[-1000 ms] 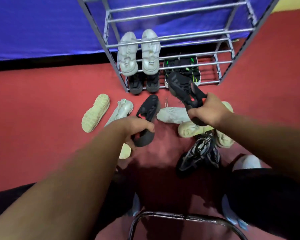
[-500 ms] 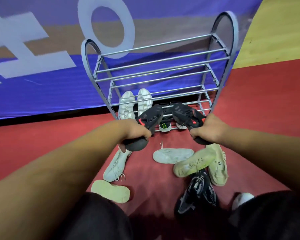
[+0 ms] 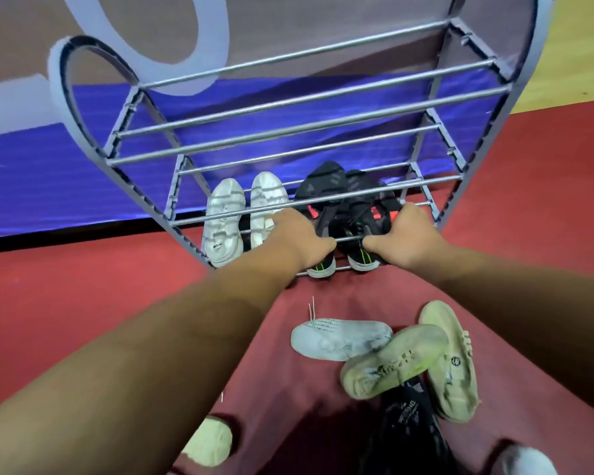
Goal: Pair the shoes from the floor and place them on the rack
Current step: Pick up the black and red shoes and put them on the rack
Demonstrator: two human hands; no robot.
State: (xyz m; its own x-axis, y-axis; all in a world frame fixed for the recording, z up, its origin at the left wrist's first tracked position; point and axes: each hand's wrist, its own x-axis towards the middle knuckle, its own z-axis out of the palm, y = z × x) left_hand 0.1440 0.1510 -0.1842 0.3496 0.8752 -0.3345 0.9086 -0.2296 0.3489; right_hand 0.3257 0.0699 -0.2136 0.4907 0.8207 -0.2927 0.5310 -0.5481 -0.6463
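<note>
Snugly, curled fingers [image 3: 410, 211] round black shoes [image 3: 323, 185].

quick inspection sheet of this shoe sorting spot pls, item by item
surface: red floor.
job's things: rack; black-red pair on a shelf, right of the white pair; black-green pair below. unpaired on the floor: white shoe, sole-up beige shoe lying across another beige one, black shoe, third beige shoe by the left arm.
clutter: nothing seen.
grippers: left hand and right hand each grip one black-red shoe.
cables: nothing seen.
surroundings: blue banner behind the rack; yellow floor far right.
</note>
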